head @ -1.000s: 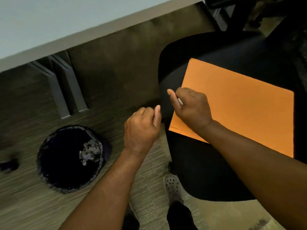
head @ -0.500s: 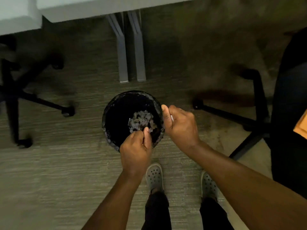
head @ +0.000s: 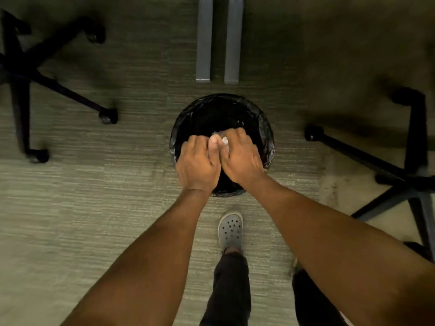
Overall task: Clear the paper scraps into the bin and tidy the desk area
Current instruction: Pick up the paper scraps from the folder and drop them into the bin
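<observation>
A round black bin (head: 264, 123) lined with a black bag stands on the carpet below me. My left hand (head: 199, 164) and my right hand (head: 240, 158) are side by side directly over its opening, backs up, fingers curled down and touching each other. A few small white paper scraps (head: 222, 140) show between the fingertips of both hands. The bin's contents are mostly hidden by my hands.
Two grey desk legs (head: 217, 41) stand just beyond the bin. A black chair base (head: 35, 74) with castors is at the left, another chair base (head: 400, 165) at the right. My grey shoe (head: 230, 229) is on the carpet behind the bin.
My view swung from the chair with the orange sheet down to the bin. Both hands moved together over the bin's opening, and the scraps now show between the fingertips.
</observation>
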Demonstrator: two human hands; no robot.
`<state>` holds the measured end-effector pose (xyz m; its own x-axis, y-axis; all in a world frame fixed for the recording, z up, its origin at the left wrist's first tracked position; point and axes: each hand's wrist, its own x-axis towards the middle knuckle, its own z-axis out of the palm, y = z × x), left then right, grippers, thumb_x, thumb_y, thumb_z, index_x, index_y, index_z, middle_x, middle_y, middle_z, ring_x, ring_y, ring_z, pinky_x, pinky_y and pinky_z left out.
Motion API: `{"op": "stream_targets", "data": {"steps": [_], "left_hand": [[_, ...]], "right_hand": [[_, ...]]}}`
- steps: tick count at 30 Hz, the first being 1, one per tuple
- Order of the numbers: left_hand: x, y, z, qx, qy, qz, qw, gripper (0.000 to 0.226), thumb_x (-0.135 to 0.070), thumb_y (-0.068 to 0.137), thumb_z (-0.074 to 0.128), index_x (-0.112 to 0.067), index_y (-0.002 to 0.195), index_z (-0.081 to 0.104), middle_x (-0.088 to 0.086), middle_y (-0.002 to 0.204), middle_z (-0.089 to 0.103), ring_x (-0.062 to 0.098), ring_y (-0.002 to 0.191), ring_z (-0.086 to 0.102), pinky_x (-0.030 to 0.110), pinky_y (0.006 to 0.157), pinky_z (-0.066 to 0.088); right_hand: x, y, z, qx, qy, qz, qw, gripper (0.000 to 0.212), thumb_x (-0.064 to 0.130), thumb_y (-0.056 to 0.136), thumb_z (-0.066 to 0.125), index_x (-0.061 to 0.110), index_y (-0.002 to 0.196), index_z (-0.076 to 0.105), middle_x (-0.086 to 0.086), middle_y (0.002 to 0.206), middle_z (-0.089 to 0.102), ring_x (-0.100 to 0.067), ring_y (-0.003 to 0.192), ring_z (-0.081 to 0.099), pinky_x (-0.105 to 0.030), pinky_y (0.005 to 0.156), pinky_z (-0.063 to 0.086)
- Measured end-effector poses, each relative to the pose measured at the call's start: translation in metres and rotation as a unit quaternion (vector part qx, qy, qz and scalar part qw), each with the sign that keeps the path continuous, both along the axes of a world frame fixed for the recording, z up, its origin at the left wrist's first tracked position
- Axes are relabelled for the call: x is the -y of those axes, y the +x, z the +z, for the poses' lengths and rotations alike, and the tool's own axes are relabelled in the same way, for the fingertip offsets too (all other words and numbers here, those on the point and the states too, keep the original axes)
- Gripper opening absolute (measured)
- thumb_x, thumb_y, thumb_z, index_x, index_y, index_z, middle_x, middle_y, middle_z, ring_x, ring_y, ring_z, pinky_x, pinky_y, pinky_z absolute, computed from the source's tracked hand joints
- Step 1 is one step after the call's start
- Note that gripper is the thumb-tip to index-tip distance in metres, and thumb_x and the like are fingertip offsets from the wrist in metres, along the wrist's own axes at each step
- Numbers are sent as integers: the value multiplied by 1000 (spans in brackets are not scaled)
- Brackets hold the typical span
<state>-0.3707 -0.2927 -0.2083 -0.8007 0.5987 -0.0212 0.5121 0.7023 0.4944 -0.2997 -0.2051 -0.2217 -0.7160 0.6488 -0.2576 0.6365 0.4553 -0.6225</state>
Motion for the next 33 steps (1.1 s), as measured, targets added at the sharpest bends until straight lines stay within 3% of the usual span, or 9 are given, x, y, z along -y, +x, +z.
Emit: {"op": "stream_targets", "data": {"steps": [2, 4, 5, 7, 13, 22, 27, 33], "left_hand": [[5, 0, -9, 37, -96, -36, 994, 65, -50, 100, 14, -11, 117, 63, 7, 122, 65, 30, 110, 58, 45, 90, 45], [14, 2, -20, 67, -192, -84, 976, 65, -50, 100, 7, -19, 146, 42, 2, 156, 37, 26, 144, 31, 46, 116, 24], [18, 4, -25, 79, -216, -105, 967, 64, -50, 100, 5, -20, 152, 30, -1, 162, 22, 23, 150, 16, 45, 120, 12], [28, 7, -31, 83, -226, -128, 962, 64, -50, 100, 2, -21, 155, 17, -3, 165, 6, 18, 151, 0, 43, 122, 1], [41, 15, -27, 70, -222, -129, 964, 70, -53, 96, -9, -20, 156, 10, -4, 165, -1, 14, 151, -6, 39, 121, -5], [34, 28, 0, 66, -186, -132, 971, 69, -53, 99, -2, -17, 155, 16, -1, 165, 4, 16, 151, -3, 43, 123, 2], [2, 53, 37, 61, -112, -141, 982, 76, -59, 97, -1, -14, 154, 23, 4, 164, 11, 19, 152, 1, 41, 122, 3], [-51, 107, 92, 83, -30, -168, 982, 73, -55, 99, 9, -8, 149, 37, 8, 161, 24, 21, 151, 12, 42, 123, 6]], "right_hand": [[3, 3, -11, 89, -8, 61, 994, 53, 51, 100, 25, 18, 138, 42, -8, 148, 38, -31, 135, 35, -55, 102, 34], [6, 11, -20, 134, -1, 103, 986, 59, 49, 99, 19, 21, 151, 24, -3, 162, 15, -25, 148, 10, -56, 116, 16], [7, 16, -23, 147, 4, 114, 983, 63, 51, 98, 14, 21, 153, 18, -2, 164, 7, -23, 150, 3, -55, 119, 9], [9, 25, -26, 159, 11, 127, 979, 70, 56, 95, 5, 21, 155, 12, -1, 165, -1, -19, 150, -5, -50, 120, 1], [13, 37, -22, 159, 12, 123, 980, 69, 61, 97, 4, 23, 155, 9, 0, 165, -3, -16, 149, -10, -44, 121, -4], [3, 55, 10, 134, 20, 94, 986, 72, 63, 97, 8, 20, 154, 16, -3, 165, 2, -18, 150, -6, -41, 120, -4], [-14, 84, 61, 79, 45, 51, 995, 65, 56, 100, 14, 17, 151, 27, -5, 163, 14, -20, 150, 5, -42, 120, 5], [-51, 136, 120, 84, 60, 9, 995, 62, 52, 100, 21, 15, 151, 29, -6, 163, 12, -20, 150, 5, -44, 121, 8]]}}
